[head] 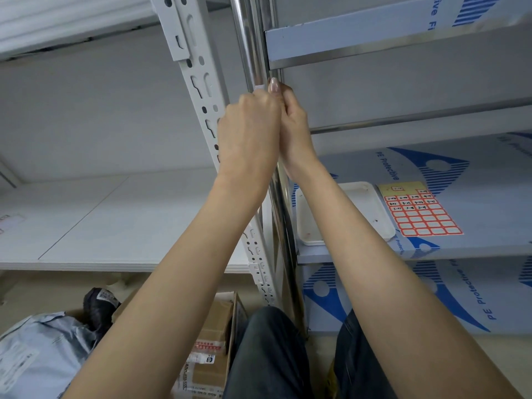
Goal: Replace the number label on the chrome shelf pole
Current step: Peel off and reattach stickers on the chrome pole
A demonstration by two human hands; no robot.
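Note:
The chrome shelf pole [248, 44] runs upright through the middle of the view. A small white label [259, 87] sits on it just under a steel shelf rail. My left hand [250, 133] is raised against the pole, fingers curled at the label, its back toward me. My right hand [290, 122] is pressed close beside it, thumb pointing up next to the label, fingers wrapped round the pole. The fingertips of both hands are hidden. A sheet of red-bordered number labels [419, 210] lies on the shelf to the right.
A white slotted upright [198, 90] stands left of the pole. A white tray [371, 208] lies beside the sticker sheet on a film-covered steel shelf [489, 197]. Cardboard boxes [213, 341] and grey parcel bags [37, 349] sit on the floor by my knees.

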